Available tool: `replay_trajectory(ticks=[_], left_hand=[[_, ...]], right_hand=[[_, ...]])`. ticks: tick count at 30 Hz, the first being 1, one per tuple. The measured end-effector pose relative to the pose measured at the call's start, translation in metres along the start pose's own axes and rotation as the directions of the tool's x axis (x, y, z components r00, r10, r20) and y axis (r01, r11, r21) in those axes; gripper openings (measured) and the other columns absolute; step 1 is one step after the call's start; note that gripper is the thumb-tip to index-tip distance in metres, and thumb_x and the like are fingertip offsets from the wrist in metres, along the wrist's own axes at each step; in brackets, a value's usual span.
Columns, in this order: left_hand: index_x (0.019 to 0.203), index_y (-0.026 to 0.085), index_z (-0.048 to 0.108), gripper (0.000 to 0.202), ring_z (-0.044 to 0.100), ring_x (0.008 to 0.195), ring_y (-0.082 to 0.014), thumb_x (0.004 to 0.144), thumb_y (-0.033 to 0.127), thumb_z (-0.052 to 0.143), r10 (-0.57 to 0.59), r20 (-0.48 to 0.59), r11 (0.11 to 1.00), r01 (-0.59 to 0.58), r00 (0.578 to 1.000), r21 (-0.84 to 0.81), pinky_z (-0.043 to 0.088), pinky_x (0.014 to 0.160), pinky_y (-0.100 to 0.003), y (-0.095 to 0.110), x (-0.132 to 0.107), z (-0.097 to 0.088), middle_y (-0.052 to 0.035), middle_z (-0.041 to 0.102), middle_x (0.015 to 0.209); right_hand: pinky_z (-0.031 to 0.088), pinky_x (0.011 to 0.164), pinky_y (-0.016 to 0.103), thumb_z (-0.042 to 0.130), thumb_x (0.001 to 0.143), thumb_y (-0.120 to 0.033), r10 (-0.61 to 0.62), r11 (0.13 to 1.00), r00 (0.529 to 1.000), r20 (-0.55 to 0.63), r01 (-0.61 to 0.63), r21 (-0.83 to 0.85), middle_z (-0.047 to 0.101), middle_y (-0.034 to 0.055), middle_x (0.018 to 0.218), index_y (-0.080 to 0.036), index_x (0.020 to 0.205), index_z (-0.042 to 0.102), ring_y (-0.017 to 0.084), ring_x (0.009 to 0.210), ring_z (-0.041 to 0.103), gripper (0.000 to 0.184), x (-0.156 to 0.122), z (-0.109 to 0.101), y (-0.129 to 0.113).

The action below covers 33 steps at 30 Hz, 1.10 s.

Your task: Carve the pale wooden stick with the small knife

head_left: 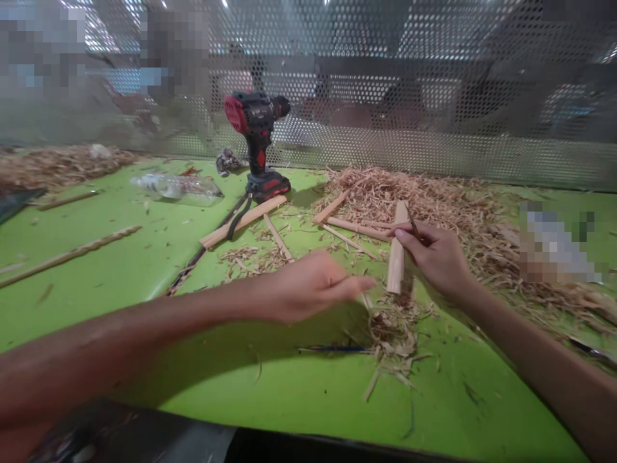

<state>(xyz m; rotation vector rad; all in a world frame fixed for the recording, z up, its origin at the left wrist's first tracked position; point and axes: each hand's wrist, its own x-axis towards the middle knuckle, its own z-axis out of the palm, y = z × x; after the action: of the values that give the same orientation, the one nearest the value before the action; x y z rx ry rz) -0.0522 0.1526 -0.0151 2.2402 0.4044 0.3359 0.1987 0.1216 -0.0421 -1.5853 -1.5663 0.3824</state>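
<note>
My left hand (315,286) reaches across the green table (144,270), fingers pressed together and pointing right, just left of an upright-lying wooden stick (396,254). I cannot make out anything in it. My right hand (434,254) is closed on a thin dark tool (413,225), its fingers resting against that wooden stick. Wood shavings (393,328) lie under both hands.
A red and black cordless drill (258,138) stands at the back by a perforated metal screen (385,128). A clear plastic bottle (176,186), several wooden sticks (243,220) and a big shavings pile (457,212) lie around. A thin dark rod (332,349) lies near me.
</note>
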Motion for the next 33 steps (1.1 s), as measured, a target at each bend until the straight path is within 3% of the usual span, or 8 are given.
replay_trajectory(ticks=[4, 7, 9, 15, 21, 24, 27, 33], left_hand=[[0.080, 0.017, 0.061, 0.034, 0.059, 0.054, -0.0108, 0.094, 0.047, 0.053, -0.226, 0.136, 0.896, 0.261, 0.964, -0.358, 0.045, 0.051, -0.021, -0.021, 0.011, 0.002, -0.0027, 0.067, 0.070], [0.111, 0.017, 0.062, 0.031, 0.068, 0.070, -0.0146, 0.092, 0.042, 0.060, -0.273, 0.203, 0.790, 0.340, 0.940, -0.511, 0.052, 0.056, -0.023, -0.019, 0.014, 0.010, -0.0103, 0.072, 0.100], [0.116, 0.016, 0.061, 0.032, 0.070, 0.077, -0.0162, 0.093, 0.038, 0.059, -0.267, 0.248, 0.673, 0.364, 0.931, -0.643, 0.055, 0.062, -0.026, -0.015, 0.013, 0.017, -0.0130, 0.071, 0.106], [0.097, 0.012, 0.066, 0.018, 0.069, 0.078, -0.0147, 0.090, 0.028, 0.067, -0.251, 0.244, 0.410, 0.331, 0.937, -0.850, 0.055, 0.069, -0.028, -0.012, 0.014, 0.031, -0.0127, 0.071, 0.102], [0.095, 0.010, 0.065, 0.016, 0.068, 0.069, -0.0118, 0.091, 0.025, 0.066, -0.285, 0.208, 0.351, 0.304, 0.936, -0.886, 0.054, 0.063, -0.023, -0.014, 0.014, 0.036, -0.0088, 0.071, 0.085], [0.097, 0.007, 0.067, 0.013, 0.067, 0.069, -0.0091, 0.091, 0.019, 0.065, -0.271, 0.165, 0.334, 0.253, 0.948, -0.908, 0.054, 0.064, -0.020, -0.015, 0.013, 0.034, -0.0097, 0.071, 0.091], [0.113, 0.009, 0.063, 0.023, 0.068, 0.071, -0.0085, 0.091, 0.014, 0.064, -0.298, 0.078, 0.323, 0.177, 0.951, -0.930, 0.056, 0.068, -0.019, -0.020, 0.012, 0.029, -0.0099, 0.072, 0.094], [0.125, 0.015, 0.056, 0.036, 0.068, 0.068, -0.0092, 0.090, 0.010, 0.064, -0.370, -0.082, 0.289, 0.031, 0.925, -0.957, 0.057, 0.064, -0.018, -0.025, 0.015, 0.022, -0.0089, 0.073, 0.093]], right_hand=[[0.024, 0.044, 0.028, 0.061, 0.088, -0.045, 0.029, 0.999, 0.999, 0.029, -0.029, 0.021, 0.056, 0.0005, 0.058, -0.020, 0.088, 0.077, 0.012, 0.046, 0.037, 0.030, -0.001, -0.001, -0.009], [0.023, 0.042, 0.029, 0.058, 0.089, -0.045, 0.067, 0.996, 0.996, 0.060, -0.071, 0.056, 0.048, -0.0013, 0.051, -0.020, 0.096, 0.077, 0.012, 0.043, 0.034, 0.032, -0.004, -0.001, -0.017], [0.024, 0.041, 0.029, 0.057, 0.090, -0.046, 0.069, 0.994, 0.994, 0.081, -0.075, 0.079, 0.044, -0.0023, 0.047, -0.021, 0.101, 0.077, 0.013, 0.042, 0.033, 0.034, -0.006, -0.002, -0.021], [0.032, 0.045, 0.028, 0.056, 0.092, -0.040, 0.012, 0.998, 0.993, 0.121, -0.019, 0.054, 0.044, -0.0025, 0.048, -0.020, 0.109, 0.075, 0.014, 0.046, 0.041, 0.032, -0.008, -0.002, -0.034], [0.027, 0.041, 0.026, 0.048, 0.098, -0.042, 0.020, 0.998, 0.988, 0.156, -0.029, 0.056, 0.044, -0.0038, 0.050, -0.020, 0.122, 0.070, 0.011, 0.042, 0.034, 0.039, -0.012, -0.001, -0.045], [0.033, 0.041, 0.026, 0.054, 0.096, -0.045, -0.020, 0.997, 0.981, 0.193, 0.004, 0.082, 0.062, 0.0028, 0.077, -0.027, 0.131, 0.064, 0.010, 0.047, 0.041, 0.040, -0.013, -0.007, -0.045], [0.044, 0.048, 0.025, 0.066, 0.090, -0.045, -0.037, 0.984, 0.977, 0.211, -0.002, 0.181, 0.063, 0.0047, 0.099, -0.032, 0.135, 0.057, 0.011, 0.061, 0.052, 0.048, -0.011, -0.016, -0.043], [0.050, 0.055, 0.030, 0.054, 0.096, -0.048, -0.077, 0.990, 0.949, 0.305, 0.037, 0.135, 0.064, 0.0034, 0.084, -0.026, 0.121, 0.065, 0.016, 0.067, 0.058, 0.035, -0.013, -0.012, -0.037]])
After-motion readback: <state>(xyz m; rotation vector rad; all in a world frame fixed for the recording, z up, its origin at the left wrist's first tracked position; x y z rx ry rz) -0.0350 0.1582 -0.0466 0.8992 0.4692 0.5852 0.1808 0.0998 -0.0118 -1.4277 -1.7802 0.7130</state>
